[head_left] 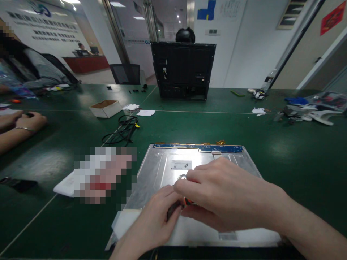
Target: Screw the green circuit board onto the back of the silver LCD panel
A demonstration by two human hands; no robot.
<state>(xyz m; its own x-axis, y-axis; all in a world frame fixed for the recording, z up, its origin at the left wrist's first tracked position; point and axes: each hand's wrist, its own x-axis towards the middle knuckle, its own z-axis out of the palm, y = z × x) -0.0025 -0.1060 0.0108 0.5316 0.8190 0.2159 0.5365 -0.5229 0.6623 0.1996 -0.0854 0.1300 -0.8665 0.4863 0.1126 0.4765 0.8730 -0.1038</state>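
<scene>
A flat silver metal display panel lies in front of me, with a blue circuit board strip along its far edge. Over the middle of the panel, my left hand and my right hand meet. Between them is a small black-and-orange object, mostly covered by my fingers, so its kind is unclear. The left thumb and fingers pinch its dark part, while the right fingers curl around the orange part. Just beyond my fingertips a round metal piece shows. White sheeting covers the near part of the panel.
A black monitor housing stands upright at the back. Coiled black cable and a small open box are left of centre. Another person's hands rest at the left. Plastic parts lie far right on the green table.
</scene>
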